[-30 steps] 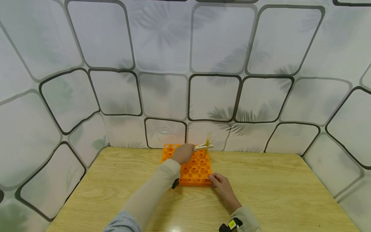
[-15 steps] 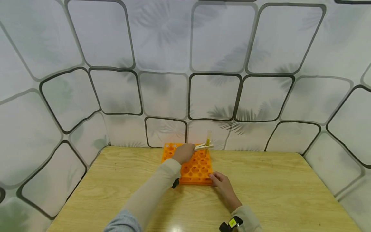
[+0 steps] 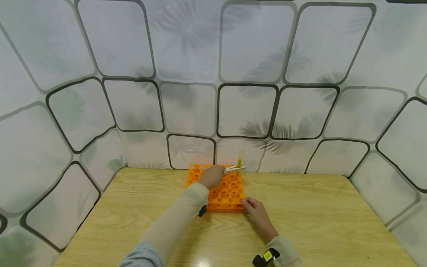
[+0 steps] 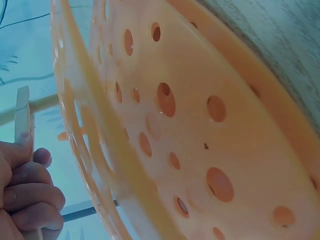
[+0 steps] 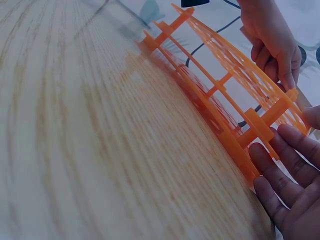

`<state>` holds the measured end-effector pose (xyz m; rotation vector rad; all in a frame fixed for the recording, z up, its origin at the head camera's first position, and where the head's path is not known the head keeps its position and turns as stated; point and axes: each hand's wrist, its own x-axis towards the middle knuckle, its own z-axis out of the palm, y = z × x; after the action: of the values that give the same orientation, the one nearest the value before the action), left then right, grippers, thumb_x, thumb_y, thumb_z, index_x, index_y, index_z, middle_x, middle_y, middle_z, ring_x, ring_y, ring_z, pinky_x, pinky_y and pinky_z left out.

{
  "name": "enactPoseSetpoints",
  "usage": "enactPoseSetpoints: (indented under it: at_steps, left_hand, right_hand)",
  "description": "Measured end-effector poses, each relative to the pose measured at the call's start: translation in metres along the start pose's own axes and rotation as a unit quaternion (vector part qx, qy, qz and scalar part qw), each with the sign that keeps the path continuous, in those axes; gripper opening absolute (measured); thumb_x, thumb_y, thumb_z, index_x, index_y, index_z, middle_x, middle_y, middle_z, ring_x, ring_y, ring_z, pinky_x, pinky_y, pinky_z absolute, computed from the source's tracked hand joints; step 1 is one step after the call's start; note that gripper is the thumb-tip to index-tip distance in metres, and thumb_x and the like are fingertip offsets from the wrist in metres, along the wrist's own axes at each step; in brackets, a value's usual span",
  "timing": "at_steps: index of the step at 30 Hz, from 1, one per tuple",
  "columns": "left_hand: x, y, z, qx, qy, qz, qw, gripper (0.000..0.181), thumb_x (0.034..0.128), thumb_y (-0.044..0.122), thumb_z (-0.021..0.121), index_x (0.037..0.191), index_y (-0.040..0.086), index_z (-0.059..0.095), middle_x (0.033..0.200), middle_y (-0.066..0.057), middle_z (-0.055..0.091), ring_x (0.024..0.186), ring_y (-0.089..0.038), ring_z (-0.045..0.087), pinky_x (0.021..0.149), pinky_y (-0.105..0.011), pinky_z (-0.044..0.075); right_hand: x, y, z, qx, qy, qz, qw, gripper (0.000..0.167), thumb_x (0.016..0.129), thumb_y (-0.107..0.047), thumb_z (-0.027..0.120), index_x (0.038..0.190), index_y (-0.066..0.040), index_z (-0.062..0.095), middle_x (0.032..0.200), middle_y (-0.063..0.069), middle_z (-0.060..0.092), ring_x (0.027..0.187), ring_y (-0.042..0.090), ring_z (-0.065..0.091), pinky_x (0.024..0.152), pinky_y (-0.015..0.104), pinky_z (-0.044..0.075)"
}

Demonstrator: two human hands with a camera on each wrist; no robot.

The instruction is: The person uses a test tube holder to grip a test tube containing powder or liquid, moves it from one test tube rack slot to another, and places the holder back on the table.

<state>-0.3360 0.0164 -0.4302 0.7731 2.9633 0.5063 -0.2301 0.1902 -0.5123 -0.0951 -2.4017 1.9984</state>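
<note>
An orange test tube rack [image 3: 224, 202] with many round holes stands against the back of the table. My left hand [image 3: 212, 176] reaches over it and grips a wooden test tube clamp [image 3: 230, 169]; the fingers curl round the handle [image 4: 22, 117] in the left wrist view. At the clamp's far end, a glass test tube [image 3: 240, 162] with yellow liquid stands upright by the rack's far right corner. Whether its lower end sits in a hole I cannot tell. My right hand [image 3: 258, 215] holds the rack's near right corner between thumb and fingers, the fingers [image 5: 280, 172] against its side.
Pale wooden table [image 3: 313, 215] surface extends to both sides and in front of the rack. Directly behind it rises a patterned fabric wall [image 3: 247, 111]. Dark wrist devices [image 3: 266, 257] sit on both sleeves.
The head view has shifted very slightly. Both hands, the clamp, the test tube and the rack keep their places relative to each other.
</note>
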Motion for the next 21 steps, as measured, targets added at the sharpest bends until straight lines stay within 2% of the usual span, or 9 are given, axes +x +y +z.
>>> enactPoseSetpoints:
  at_steps: [13,16,21]
  left_hand:
    - [-0.0018,0.0014,-0.0006,-0.004,-0.008,-0.011,0.9999,0.026,0.0989,0.026,0.048,0.084,0.008,0.059,0.061,0.000,0.047,0.050,-0.011,0.041,0.050,-0.025,0.034]
    - [-0.0020,0.0013,-0.0006,-0.007,-0.006,-0.009,0.9999,0.027,0.0990,0.026,0.048,0.084,0.007,0.060,0.061,-0.001,0.047,0.050,-0.012,0.040,0.050,-0.025,0.034]
    - [-0.0015,0.0005,-0.0006,0.005,-0.004,0.006,1.0000,0.029,0.0986,0.026,0.049,0.077,0.009,0.055,0.059,0.000,0.045,0.048,-0.011,0.040,0.049,-0.025,0.033]
  right_hand:
    - [0.0021,0.0026,0.0003,-0.010,0.003,0.003,0.9999,0.025,0.096,-0.018,0.055,0.098,0.005,0.062,0.094,0.009,0.064,0.078,0.004,0.058,0.070,0.024,0.052]
    - [0.0032,0.0032,0.0007,-0.015,0.006,0.001,0.9999,0.024,0.096,-0.015,0.054,0.097,0.007,0.061,0.094,0.011,0.064,0.078,0.005,0.058,0.070,0.025,0.052]
    - [0.0026,0.0026,0.0008,-0.006,0.003,0.003,1.0000,0.024,0.096,-0.016,0.054,0.097,0.006,0.062,0.095,0.012,0.064,0.078,0.005,0.058,0.071,0.025,0.052]
